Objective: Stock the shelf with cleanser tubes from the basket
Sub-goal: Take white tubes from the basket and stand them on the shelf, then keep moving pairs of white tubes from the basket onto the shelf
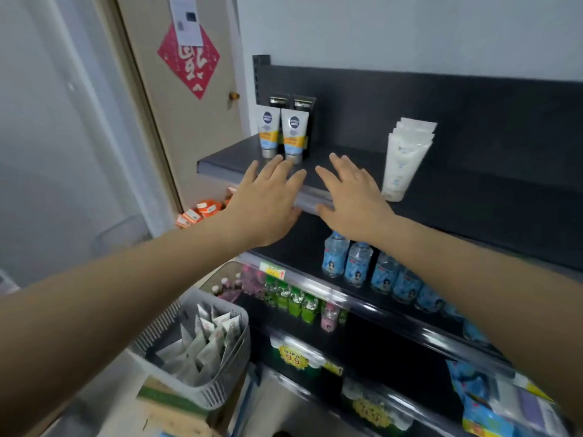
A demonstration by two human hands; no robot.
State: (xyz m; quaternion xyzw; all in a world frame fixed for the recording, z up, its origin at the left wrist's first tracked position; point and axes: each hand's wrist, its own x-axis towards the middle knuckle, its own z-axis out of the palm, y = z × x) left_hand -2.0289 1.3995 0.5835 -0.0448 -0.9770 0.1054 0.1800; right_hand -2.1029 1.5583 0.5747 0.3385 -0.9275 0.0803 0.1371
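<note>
The dark top shelf [441, 190] holds two white and orange cleanser tubes [295, 134] at its left end, with two black boxes behind them. A row of white tubes [405, 159] stands further right. My left hand [268, 200] and my right hand [353, 197] reach out side by side over the shelf's front edge, fingers straight and spread, holding nothing. The left fingertips lie just in front of the two left tubes. A grey slatted basket [220, 386] at the lower left holds several white tubes [208, 342].
The basket sits on a cardboard box [170, 411]. The shelf below carries blue-labelled bottles [356, 263]; lower shelves hold green bottles [293, 301] and packets. A door with a red paper square [189, 61] stands to the left, with orange boxes [198, 212] near its foot.
</note>
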